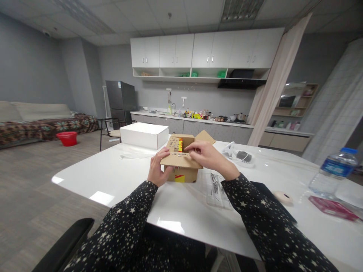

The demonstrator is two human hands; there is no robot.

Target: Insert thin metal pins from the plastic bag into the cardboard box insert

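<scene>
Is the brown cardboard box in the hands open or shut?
Open. The cardboard box has its far flap raised and its near flap folded outward; the left hand grips it, the right hand rests on that flap.

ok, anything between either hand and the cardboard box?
Nothing visible. The left hand grips the cardboard box at its near left corner; the right hand rests fingers on its open top flap. The clear tray lies beside the box, to its right.
</scene>
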